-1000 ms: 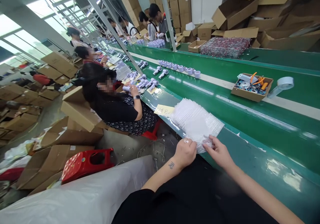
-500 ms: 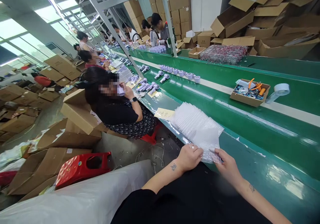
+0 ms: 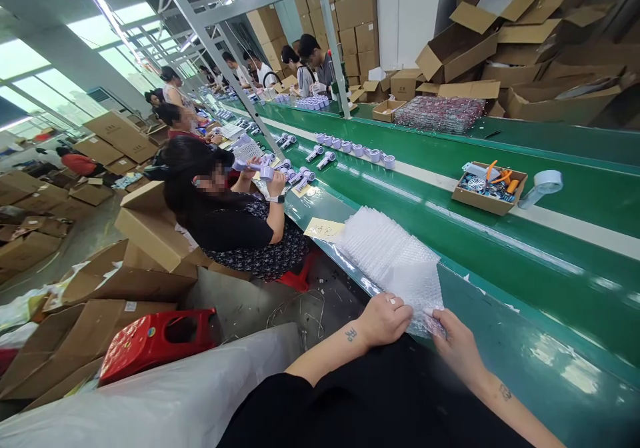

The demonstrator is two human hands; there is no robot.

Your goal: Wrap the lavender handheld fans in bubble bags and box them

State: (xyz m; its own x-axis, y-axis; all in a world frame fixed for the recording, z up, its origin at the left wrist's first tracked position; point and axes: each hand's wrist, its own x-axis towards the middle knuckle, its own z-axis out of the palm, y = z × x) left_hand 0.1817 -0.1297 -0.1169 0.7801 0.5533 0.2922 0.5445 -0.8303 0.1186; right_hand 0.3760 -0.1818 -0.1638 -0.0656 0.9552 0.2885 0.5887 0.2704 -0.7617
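A clear bubble wrap bag (image 3: 419, 287) lies at the near edge of the green bench, stretched between my hands. My left hand (image 3: 387, 316), with a ring on one finger, has its fingers curled over the bag's near left side. On the other side, my right hand (image 3: 454, 335) pinches the near right corner between thumb and fingers. Just beyond, a fanned stack of bubble wrap bags (image 3: 373, 238) overlaps the held one. A yellow paper note (image 3: 324, 229) with handwriting lies left of the stack.
A cardboard box of tools (image 3: 489, 188) and a pale handheld fan (image 3: 543, 187) stand on the belt. Farther up are several lilac fans (image 3: 357, 149). A seated co-worker (image 3: 225, 215) handles fans on my left. A red stool (image 3: 157, 341) lies near plastic-covered goods (image 3: 200, 388).
The co-worker on the left has lowered a fan from near the face and now has both hands out over the bench. My hands keep their hold on the bag, shifting only slightly.
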